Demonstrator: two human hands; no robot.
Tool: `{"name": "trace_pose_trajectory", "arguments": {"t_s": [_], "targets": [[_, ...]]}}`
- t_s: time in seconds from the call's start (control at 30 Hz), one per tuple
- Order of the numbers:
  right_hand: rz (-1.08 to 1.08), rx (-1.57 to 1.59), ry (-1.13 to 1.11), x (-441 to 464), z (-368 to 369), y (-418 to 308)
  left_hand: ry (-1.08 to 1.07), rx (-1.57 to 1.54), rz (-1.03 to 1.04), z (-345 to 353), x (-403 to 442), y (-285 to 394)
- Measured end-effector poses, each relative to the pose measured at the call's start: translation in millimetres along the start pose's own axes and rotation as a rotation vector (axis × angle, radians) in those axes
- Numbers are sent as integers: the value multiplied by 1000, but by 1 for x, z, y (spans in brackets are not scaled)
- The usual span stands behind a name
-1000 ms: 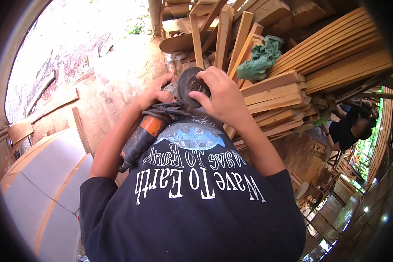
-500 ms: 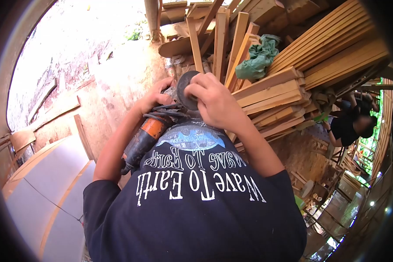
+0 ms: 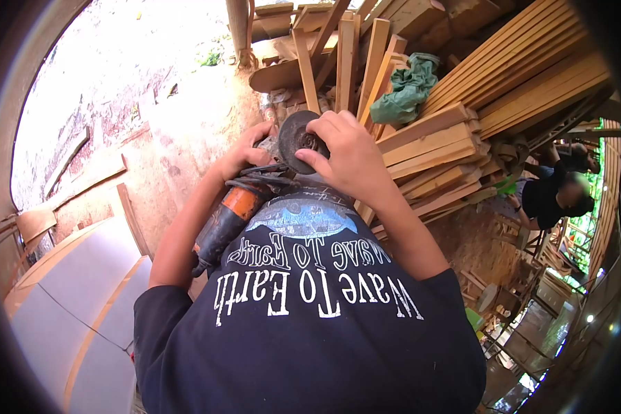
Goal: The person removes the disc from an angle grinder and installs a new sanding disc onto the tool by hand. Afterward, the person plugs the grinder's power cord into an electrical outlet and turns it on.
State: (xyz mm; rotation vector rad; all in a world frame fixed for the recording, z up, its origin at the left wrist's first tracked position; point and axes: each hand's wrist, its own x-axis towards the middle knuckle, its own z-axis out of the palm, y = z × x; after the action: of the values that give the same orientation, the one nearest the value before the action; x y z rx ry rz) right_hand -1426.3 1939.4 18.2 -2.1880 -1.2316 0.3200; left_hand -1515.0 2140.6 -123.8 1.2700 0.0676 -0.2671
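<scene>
An angle grinder with an orange and black body lies tilted against the front of my dark T-shirt, its cord looped near the head. My left hand is wrapped around the grinder's metal head, behind the disc. A dark round disc is on the head, facing my right hand. My right thumb and fingers are curled at the disc's centre, touching it around the hub. The hub detail is dark, and whether a nut sits between the fingertips cannot be made out.
Stacked timber strips and longer boards lie to the right, with a green plastic bag on them. White panels stand at lower left. Another person is at far right.
My right fingers have turned and spread somewhat at the disc's centre, showing more of the hub. My left hand and the grinder have barely moved.
</scene>
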Motion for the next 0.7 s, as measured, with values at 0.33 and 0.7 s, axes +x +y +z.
{"name": "trace_pose_trajectory", "arguments": {"t_s": [0.33,0.7], "targets": [[22,-2,-28,-4,-1,1,-2,-123,-50,4,-2,4],[-81,71,55,-5,4,5,-10,-62,-23,7,-1,9]]}}
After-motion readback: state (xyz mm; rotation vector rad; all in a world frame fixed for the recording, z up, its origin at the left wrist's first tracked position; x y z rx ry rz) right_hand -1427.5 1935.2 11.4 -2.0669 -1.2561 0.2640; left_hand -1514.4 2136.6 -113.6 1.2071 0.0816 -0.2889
